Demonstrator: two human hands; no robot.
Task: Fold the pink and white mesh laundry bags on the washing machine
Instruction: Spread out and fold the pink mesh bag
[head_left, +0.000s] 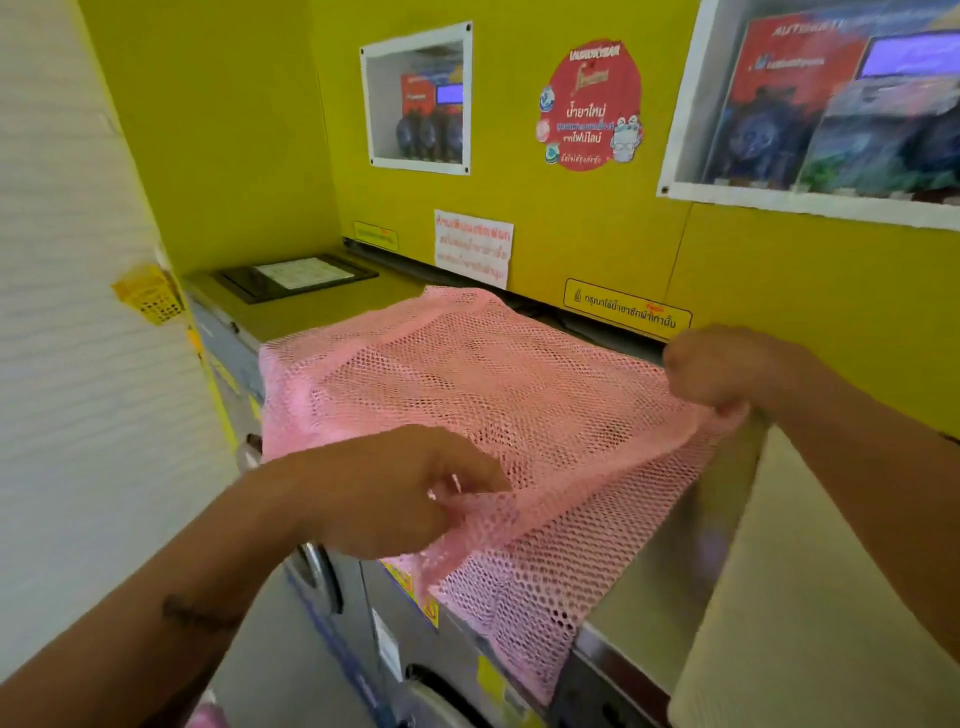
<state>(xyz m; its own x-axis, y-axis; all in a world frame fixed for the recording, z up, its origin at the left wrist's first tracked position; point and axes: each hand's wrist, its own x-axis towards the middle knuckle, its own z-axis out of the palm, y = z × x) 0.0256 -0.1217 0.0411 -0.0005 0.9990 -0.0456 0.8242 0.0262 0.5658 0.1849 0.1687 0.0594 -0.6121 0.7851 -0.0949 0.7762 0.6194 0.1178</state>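
Pink mesh bag (467, 384) lies spread over the washing machine (332, 312) top, near edge hanging over the front (open honeycomb weave). Left hand (395, 493) pinches the near edge; right hand (719, 369) grips the right corner.

Left hand (395, 493) and right hand (719, 366), fingers pinched.

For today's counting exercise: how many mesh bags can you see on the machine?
1: a pink bag spread over the machine top, both hands pinching its near edge. No white one shows; it may be hidden.
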